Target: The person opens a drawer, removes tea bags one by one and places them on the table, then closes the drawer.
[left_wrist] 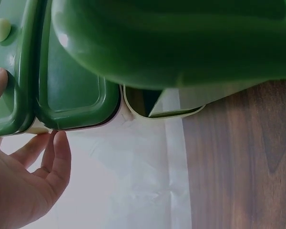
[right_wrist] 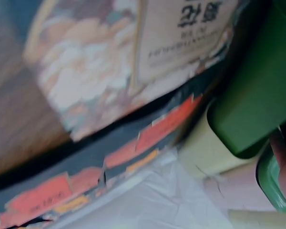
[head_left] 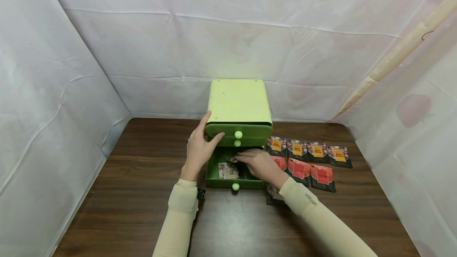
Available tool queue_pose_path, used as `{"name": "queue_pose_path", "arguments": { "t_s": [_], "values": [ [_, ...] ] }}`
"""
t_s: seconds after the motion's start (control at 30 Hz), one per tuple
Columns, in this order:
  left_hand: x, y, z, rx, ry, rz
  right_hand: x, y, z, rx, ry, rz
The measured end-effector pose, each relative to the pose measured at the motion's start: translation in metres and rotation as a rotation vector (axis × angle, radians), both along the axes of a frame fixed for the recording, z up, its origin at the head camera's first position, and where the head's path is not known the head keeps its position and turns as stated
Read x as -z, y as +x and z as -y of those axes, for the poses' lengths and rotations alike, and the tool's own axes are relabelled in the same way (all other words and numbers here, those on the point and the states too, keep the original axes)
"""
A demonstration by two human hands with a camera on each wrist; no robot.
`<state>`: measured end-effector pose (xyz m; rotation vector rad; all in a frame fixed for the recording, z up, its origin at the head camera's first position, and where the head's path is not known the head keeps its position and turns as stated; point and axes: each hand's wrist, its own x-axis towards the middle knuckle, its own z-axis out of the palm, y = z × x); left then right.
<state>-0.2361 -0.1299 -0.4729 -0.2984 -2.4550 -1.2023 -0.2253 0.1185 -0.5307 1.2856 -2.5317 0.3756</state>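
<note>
A small drawer cabinet [head_left: 239, 100] with a pale green top stands at the back of the table. Its bottom drawer [head_left: 217, 183] is pulled out, and a packet with a beige label [head_left: 228, 171] lies inside. My left hand [head_left: 198, 150] rests at the cabinet's left front corner, thumb on the upper drawer front [head_left: 228, 130], fingers along the side. Inside the pulled-out drawer, my right hand [head_left: 260, 164] pinches a dark packet [head_left: 233, 159] at its fingertips, mostly hidden by the hand. The left wrist view shows the left fingertips [left_wrist: 62, 138] against the cabinet's side.
Right of the cabinet lie several dark packets with yellow labels [head_left: 297, 148] in a back row. Red-labelled packets [head_left: 323, 176] make a row in front of them. Another packet [head_left: 273, 198] lies partly under the right forearm. White cloth [head_left: 178, 50] hangs behind the wooden table [head_left: 150, 162].
</note>
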Motion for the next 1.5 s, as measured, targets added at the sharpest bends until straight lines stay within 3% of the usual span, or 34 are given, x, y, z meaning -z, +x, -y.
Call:
{"name": "queue_pose_path", "arguments": {
  "t_s": [0.2,0.67,1.17,1.5],
  "values": [
    [-0.001,0.000,-0.001,0.002,-0.004,-0.006,-0.018,0.014,-0.015,-0.021,0.016,-0.040],
    [0.001,0.000,-0.001,0.004,0.008,-0.040,-0.049,0.051,-0.054,-0.036,-0.081,-0.116],
    [0.004,0.000,0.001,-0.004,0.028,-0.060,-0.067,0.071,-0.111,0.084,-0.106,-0.129],
    [0.004,0.000,0.000,-0.002,0.038,-0.090,-0.060,0.094,-0.143,0.245,-0.067,-0.078]
  ]
}}
